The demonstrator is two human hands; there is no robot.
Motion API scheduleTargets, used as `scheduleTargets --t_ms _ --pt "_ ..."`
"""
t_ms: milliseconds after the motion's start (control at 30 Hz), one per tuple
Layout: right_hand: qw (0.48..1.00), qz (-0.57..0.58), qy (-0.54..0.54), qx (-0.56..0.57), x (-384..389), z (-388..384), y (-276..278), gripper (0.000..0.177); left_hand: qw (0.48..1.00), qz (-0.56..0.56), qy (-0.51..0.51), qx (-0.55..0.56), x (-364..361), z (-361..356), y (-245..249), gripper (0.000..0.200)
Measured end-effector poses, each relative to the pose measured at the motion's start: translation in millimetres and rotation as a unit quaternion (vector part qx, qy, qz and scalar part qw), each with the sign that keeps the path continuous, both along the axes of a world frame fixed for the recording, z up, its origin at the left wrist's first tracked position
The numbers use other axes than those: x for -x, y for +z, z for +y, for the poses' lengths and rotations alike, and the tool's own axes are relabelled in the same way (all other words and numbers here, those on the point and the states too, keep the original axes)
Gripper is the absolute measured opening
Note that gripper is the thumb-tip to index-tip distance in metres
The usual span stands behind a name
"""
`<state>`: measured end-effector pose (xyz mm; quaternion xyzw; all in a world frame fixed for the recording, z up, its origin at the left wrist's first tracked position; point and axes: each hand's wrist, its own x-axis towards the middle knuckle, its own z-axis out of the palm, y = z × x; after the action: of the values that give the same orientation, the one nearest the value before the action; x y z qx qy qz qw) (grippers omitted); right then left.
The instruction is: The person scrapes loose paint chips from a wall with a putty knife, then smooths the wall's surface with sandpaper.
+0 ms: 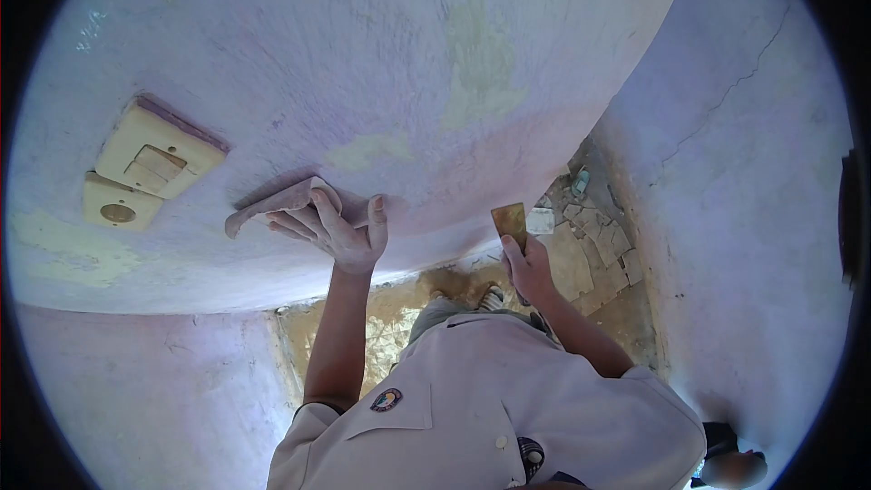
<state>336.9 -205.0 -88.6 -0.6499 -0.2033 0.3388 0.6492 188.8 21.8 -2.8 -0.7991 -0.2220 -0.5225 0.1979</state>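
My left hand [340,227] presses a folded sheet of sandpaper [288,198] against the pale lilac wall [363,82]. One corner of the sheet curls away from the surface, and the thumb is spread to the right. Left of it, a cream light switch [161,161] and a round socket [119,212] are set in the wall. My right hand [532,270] grips a putty knife [510,221] by its handle, lower down near my body. The knife's broad, yellowish-brown blade points up, apart from the wall.
Broken flat pieces [599,240] and dust lie on the floor at right, with a small greenish item [581,182] by the corner. A cracked side wall [744,127] stands to my right. Another person [721,440] is partly visible at lower right.
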Motion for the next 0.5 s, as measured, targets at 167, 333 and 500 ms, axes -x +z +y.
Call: scheduleTargets --t_ms 167,333,500 --pt "0.998 0.039 -0.009 -0.038 -12 23 10 0.027 1.000 0.001 -0.005 0.005 1 0 -2 0.086" --pt "1.000 0.010 -0.013 0.016 4 2 1 0.030 1.000 0.000 -0.016 -0.007 1 3 -2 0.085" --pt "0.998 0.026 -0.026 0.053 -4 16 16 0.030 1.000 -0.008 -0.019 0.001 4 3 -8 0.083"
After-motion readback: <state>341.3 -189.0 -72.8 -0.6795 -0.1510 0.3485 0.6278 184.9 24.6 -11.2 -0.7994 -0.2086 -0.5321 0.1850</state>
